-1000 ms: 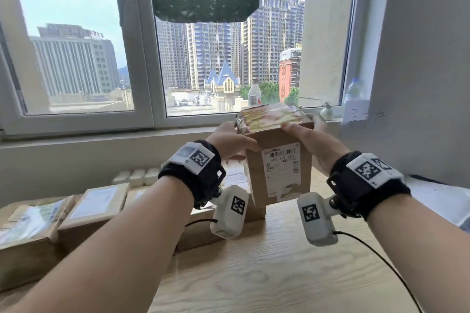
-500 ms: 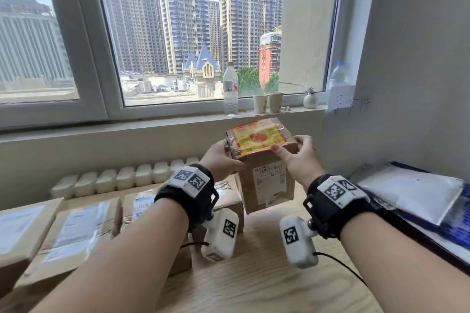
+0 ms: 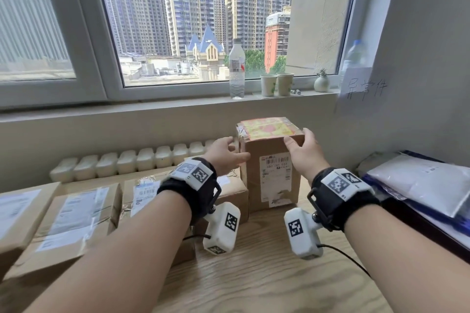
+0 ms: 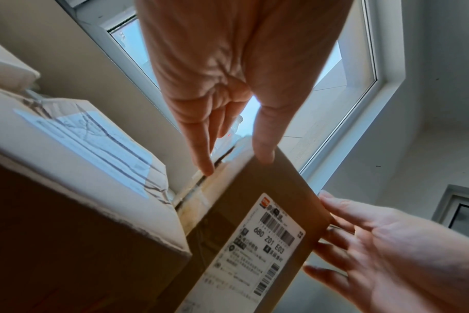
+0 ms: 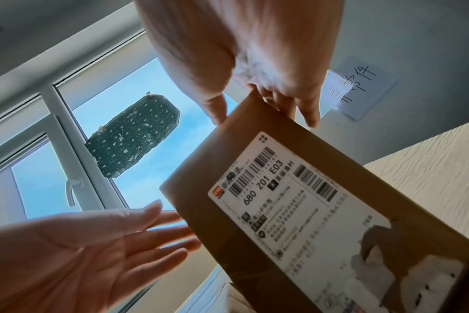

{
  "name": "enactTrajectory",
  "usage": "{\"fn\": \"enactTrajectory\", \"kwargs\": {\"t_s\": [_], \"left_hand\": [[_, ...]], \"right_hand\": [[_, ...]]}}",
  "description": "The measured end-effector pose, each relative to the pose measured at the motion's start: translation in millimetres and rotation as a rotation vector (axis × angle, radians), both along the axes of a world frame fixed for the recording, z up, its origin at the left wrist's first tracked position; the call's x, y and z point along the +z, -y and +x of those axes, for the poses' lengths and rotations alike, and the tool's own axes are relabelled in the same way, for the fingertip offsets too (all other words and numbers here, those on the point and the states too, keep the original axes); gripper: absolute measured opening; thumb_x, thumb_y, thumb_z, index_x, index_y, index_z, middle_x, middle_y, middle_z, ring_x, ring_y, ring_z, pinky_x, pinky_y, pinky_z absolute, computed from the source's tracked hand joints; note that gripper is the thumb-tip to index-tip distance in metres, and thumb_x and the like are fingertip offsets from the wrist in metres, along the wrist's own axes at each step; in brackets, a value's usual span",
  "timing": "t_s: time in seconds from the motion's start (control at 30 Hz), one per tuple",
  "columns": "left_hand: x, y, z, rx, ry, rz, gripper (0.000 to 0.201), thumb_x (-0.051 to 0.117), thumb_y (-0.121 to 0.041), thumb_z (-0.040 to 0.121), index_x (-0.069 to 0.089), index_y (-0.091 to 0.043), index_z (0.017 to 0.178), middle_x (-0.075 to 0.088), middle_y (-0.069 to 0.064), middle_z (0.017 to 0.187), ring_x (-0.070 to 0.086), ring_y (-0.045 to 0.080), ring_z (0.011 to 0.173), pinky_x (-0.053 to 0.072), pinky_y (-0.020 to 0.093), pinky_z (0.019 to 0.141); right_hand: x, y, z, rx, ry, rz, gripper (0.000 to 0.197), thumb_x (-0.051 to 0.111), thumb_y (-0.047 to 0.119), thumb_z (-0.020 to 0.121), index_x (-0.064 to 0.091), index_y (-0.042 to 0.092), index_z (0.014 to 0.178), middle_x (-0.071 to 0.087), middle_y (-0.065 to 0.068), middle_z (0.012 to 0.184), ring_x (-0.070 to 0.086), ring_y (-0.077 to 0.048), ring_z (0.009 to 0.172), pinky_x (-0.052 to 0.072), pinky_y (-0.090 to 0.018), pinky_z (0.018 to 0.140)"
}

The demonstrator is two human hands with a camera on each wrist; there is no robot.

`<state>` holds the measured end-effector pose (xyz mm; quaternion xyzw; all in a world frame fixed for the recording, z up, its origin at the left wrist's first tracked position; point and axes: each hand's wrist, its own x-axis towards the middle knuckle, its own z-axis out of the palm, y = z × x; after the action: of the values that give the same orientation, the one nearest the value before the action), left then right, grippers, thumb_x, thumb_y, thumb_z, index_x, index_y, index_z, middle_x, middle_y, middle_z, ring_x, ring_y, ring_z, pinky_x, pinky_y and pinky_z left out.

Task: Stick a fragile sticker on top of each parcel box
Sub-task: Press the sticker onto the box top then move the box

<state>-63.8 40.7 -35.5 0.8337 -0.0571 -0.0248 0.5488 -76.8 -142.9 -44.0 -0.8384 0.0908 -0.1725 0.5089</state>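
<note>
A tall brown parcel box (image 3: 269, 173) stands upright on the wooden table (image 3: 254, 274), with a white shipping label on its front. A yellow and red fragile sticker (image 3: 267, 128) covers its top. My left hand (image 3: 226, 154) is at the box's left side with straight fingers; in the left wrist view its thumb (image 4: 262, 152) and a fingertip touch the box's (image 4: 254, 211) upper edge. My right hand (image 3: 301, 150) rests on the box's upper right corner, thumb on the front face, fingers straight along the right side. The box (image 5: 308, 201) fills the right wrist view.
Several flat parcels (image 3: 76, 216) with labels lie on the left; one (image 3: 229, 193) is against the tall box. White blocks (image 3: 127, 162) line the wall. A water bottle (image 3: 237, 68), paper cups (image 3: 277, 84) and a small vase (image 3: 321, 82) stand on the sill. Plastic mailers (image 3: 419, 180) lie at right.
The box has come down from mid-air onto the table. Both hands have loosened from gripping its top to straight fingers at its sides. The head view has tilted down.
</note>
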Motion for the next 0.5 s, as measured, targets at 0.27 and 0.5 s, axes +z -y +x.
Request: {"fn": "enactTrajectory", "kwargs": {"t_s": [0.27, 0.5], "left_hand": [[-6.4, -46.2, -18.2, 0.241, -0.054, 0.124, 0.057, 0.064, -0.010, 0.086, 0.042, -0.001, 0.138, 0.049, 0.015, 0.138, 0.049, 0.027, 0.125, 0.039, 0.031, 0.103], [-18.3, -55.0, -35.2, 0.278, -0.196, 0.159, 0.010, 0.057, 0.001, 0.085, 0.056, 0.003, 0.094, 0.047, 0.008, 0.076, 0.048, 0.025, 0.086, 0.039, 0.034, 0.079]], "right_hand": [[13.8, -36.0, -40.3, -0.113, 0.566, -0.064, 0.016, 0.053, 0.014, 0.090, 0.066, 0.019, 0.098, 0.072, -0.003, 0.091, 0.067, -0.015, 0.078, 0.057, -0.028, 0.077], [-25.3, -69.5, -51.9, 0.144, -0.150, -0.461, 0.025, 0.056, 0.030, 0.087, 0.076, 0.015, 0.079, 0.074, -0.002, 0.087, 0.064, -0.020, 0.082, 0.048, -0.025, 0.074]]}}
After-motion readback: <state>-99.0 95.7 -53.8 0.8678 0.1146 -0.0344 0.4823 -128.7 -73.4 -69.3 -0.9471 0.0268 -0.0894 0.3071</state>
